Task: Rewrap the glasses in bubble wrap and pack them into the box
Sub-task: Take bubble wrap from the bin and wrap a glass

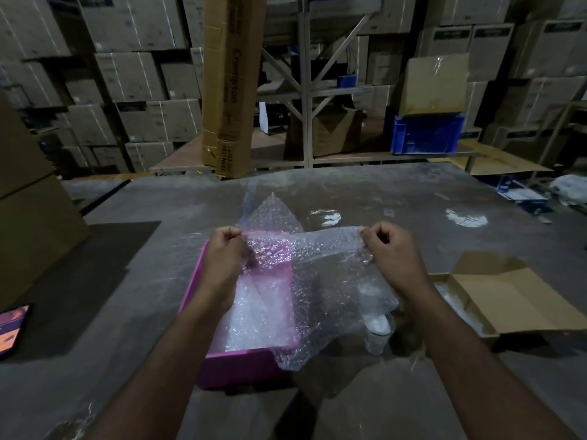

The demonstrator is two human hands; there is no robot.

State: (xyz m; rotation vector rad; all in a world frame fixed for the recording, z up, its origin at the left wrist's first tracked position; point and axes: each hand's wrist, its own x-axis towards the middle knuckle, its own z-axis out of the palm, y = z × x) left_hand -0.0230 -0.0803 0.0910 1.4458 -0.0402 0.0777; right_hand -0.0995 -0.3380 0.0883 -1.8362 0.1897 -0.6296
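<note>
A clear sheet of bubble wrap (320,281) hangs spread in the air between my hands. My left hand (226,249) pinches its upper left corner and my right hand (386,249) pinches its upper right corner. Under the sheet on the grey table stands an open pink box (244,365) with more bubble wrap lying inside. A clear drinking glass (378,333) stands upright on the table just right of the pink box, partly veiled by the hanging sheet.
An open brown cardboard box (505,300) with its flap down lies at the right. A phone or tablet (12,328) rests at the left table edge. A tall carton (232,84) stands at the far edge, with stacked cartons, racks and a blue crate (425,134) behind.
</note>
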